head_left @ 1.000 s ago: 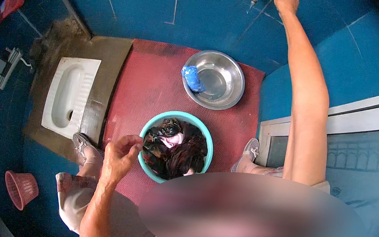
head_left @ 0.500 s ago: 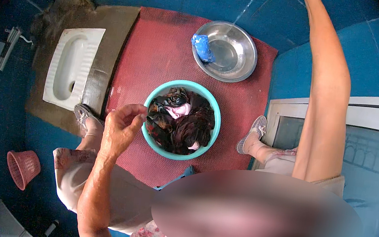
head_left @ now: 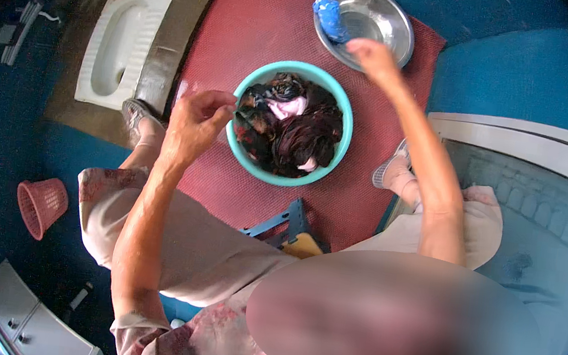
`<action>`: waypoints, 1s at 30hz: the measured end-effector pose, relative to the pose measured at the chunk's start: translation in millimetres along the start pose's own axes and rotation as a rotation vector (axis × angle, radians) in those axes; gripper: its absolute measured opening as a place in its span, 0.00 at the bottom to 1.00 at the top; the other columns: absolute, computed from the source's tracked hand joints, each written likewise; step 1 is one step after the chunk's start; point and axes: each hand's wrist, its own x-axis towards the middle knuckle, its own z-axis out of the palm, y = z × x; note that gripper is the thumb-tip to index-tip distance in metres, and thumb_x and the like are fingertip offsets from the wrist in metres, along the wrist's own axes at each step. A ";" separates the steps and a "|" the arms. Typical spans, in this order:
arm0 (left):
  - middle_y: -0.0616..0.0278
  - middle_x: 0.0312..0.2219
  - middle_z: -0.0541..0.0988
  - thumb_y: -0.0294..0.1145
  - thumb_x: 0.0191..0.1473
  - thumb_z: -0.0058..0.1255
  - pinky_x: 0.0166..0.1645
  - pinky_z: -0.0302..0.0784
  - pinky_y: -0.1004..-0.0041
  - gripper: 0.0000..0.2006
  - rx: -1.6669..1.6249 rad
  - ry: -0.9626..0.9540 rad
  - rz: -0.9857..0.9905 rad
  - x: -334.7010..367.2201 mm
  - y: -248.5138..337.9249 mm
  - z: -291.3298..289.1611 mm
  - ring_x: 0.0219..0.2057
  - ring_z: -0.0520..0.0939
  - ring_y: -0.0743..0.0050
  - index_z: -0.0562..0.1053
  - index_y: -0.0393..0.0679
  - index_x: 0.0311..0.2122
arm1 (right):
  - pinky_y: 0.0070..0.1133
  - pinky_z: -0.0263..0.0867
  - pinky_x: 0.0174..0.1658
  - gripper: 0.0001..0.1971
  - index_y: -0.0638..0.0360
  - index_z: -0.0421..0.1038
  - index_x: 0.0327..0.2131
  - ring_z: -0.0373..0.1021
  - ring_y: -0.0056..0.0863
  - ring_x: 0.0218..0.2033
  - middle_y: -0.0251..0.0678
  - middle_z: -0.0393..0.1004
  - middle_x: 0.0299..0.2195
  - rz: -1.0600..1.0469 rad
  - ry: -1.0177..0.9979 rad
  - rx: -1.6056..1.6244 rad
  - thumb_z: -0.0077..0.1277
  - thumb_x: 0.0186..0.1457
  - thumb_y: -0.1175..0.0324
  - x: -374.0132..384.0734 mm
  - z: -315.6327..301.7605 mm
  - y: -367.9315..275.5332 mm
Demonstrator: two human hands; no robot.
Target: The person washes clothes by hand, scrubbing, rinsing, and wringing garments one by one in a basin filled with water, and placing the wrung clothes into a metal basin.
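A turquoise tub [head_left: 283, 180] holds dark, wet-looking clothes [head_left: 307, 134] with a pale pink cloth [head_left: 287, 108] among them. Just off its left rim is my left hand [head_left: 198, 124], wet, with fingers loosely curled and a small gap to the thumb; I see nothing in it. Beyond the tub stands a shiny metal basin [head_left: 380, 27]. A blue and white packet [head_left: 331, 20] leans on the basin's left side. My right hand [head_left: 375, 62] is over the basin's near rim, its fingertips at the packet's lower end. Blur hides whether they grip it.
A red textured mat [head_left: 223, 35] lies under the tub and basin. On the left are a squat toilet [head_left: 124, 44] and a pink basket [head_left: 41, 207]. A blue folding stool [head_left: 285, 224] stands between my legs, a white-framed door [head_left: 516, 138] to the right.
My right hand has come down from high by the far wall to the metal basin. My left hand stays beside the tub's left rim. The view has tilted, shifting the scene upward.
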 end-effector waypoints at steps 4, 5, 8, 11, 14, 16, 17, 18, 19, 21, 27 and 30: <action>0.59 0.32 0.78 0.29 0.51 0.48 0.38 0.72 0.77 0.13 0.028 -0.130 -0.081 18.2 -22.0 13.2 0.34 0.78 0.74 0.72 0.33 0.41 | 0.30 0.66 0.43 0.16 0.50 0.72 0.42 0.71 0.39 0.39 0.40 0.75 0.37 0.024 -0.258 -0.336 0.51 0.46 0.62 -52.8 95.8 -15.9; 0.56 0.26 0.79 0.28 0.45 0.50 0.35 0.72 0.77 0.14 -0.013 -0.069 -0.061 19.1 -25.7 19.6 0.29 0.78 0.77 0.74 0.32 0.37 | 0.37 0.61 0.47 0.20 0.48 0.68 0.46 0.63 0.43 0.46 0.40 0.70 0.43 0.065 -0.280 -0.370 0.51 0.46 0.62 -62.1 112.3 -20.0; 0.57 0.26 0.79 0.29 0.45 0.50 0.34 0.72 0.77 0.14 -0.029 -0.104 -0.102 12.5 -34.8 17.7 0.29 0.78 0.77 0.74 0.32 0.37 | 0.49 0.51 0.52 0.30 0.46 0.58 0.53 0.45 0.50 0.58 0.42 0.51 0.56 0.171 -0.414 -0.537 0.54 0.45 0.60 -94.3 145.5 -62.2; 0.53 0.25 0.79 0.29 0.43 0.51 0.34 0.72 0.75 0.14 0.124 -0.128 0.020 21.8 -50.4 28.6 0.28 0.79 0.74 0.75 0.35 0.37 | 0.51 0.51 0.51 0.30 0.45 0.59 0.53 0.42 0.53 0.59 0.46 0.43 0.58 0.183 -0.320 -0.538 0.55 0.45 0.57 -120.8 157.0 -56.6; 0.49 0.27 0.78 0.33 0.42 0.51 0.40 0.73 0.72 0.14 0.348 -0.185 0.118 38.3 -73.0 48.8 0.31 0.80 0.67 0.76 0.40 0.37 | 0.53 0.50 0.51 0.31 0.40 0.56 0.55 0.37 0.55 0.60 0.46 0.37 0.60 0.243 -0.219 -0.562 0.54 0.46 0.56 -140.7 168.8 -60.6; 0.49 0.37 0.76 0.37 0.42 0.52 0.46 0.72 0.64 0.15 0.650 -0.146 0.237 45.5 -98.5 74.9 0.42 0.77 0.62 0.76 0.47 0.38 | 0.53 0.49 0.51 0.34 0.37 0.52 0.57 0.36 0.57 0.59 0.45 0.36 0.60 0.354 -0.273 -0.619 0.53 0.47 0.55 -156.1 174.5 -64.4; 0.49 0.50 0.66 0.40 0.39 0.55 0.50 0.68 0.54 0.22 0.744 -0.171 0.196 51.9 -128.7 85.5 0.52 0.67 0.52 0.72 0.56 0.45 | 0.54 0.50 0.51 0.37 0.34 0.47 0.59 0.36 0.59 0.59 0.45 0.36 0.60 0.362 -0.306 -0.620 0.54 0.46 0.54 -162.5 176.8 -67.0; 0.49 0.50 0.66 0.40 0.39 0.55 0.50 0.68 0.54 0.22 0.740 -0.168 0.194 47.0 -142.3 94.0 0.52 0.67 0.52 0.72 0.56 0.45 | 0.54 0.50 0.51 0.37 0.34 0.47 0.59 0.36 0.59 0.59 0.45 0.36 0.60 0.359 -0.308 -0.623 0.54 0.46 0.54 -167.8 176.9 -70.5; 0.50 0.53 0.61 0.42 0.38 0.57 0.51 0.66 0.51 0.27 0.764 -0.103 0.128 36.8 -150.7 108.1 0.54 0.62 0.46 0.68 0.60 0.49 | 0.54 0.49 0.51 0.39 0.33 0.46 0.59 0.36 0.59 0.59 0.45 0.35 0.60 0.392 -0.355 -0.593 0.55 0.45 0.54 -171.8 174.5 -72.6; 0.48 0.57 0.53 0.45 0.36 0.59 0.53 0.61 0.47 0.37 0.848 -0.060 0.044 23.5 -155.4 133.0 0.56 0.56 0.38 0.59 0.65 0.55 | 0.54 0.48 0.53 0.43 0.32 0.43 0.60 0.35 0.58 0.60 0.45 0.34 0.62 0.465 -0.451 -0.564 0.57 0.43 0.52 -170.3 170.5 -71.4; 0.48 0.58 0.52 0.50 0.38 0.59 0.53 0.61 0.47 0.42 0.903 -0.163 -0.091 27.2 -164.8 162.9 0.55 0.56 0.35 0.52 0.67 0.59 | 0.48 0.50 0.56 0.45 0.36 0.42 0.61 0.37 0.58 0.60 0.46 0.36 0.62 0.551 -0.541 -0.542 0.58 0.42 0.52 -157.0 179.8 -37.9; 0.50 0.53 0.63 0.50 0.39 0.57 0.52 0.64 0.54 0.35 0.862 -0.219 -0.149 40.5 -171.9 160.2 0.52 0.65 0.43 0.60 0.65 0.56 | 0.44 0.52 0.56 0.43 0.40 0.44 0.60 0.41 0.57 0.59 0.45 0.38 0.62 0.574 -0.588 -0.545 0.58 0.43 0.53 -148.8 183.7 -26.0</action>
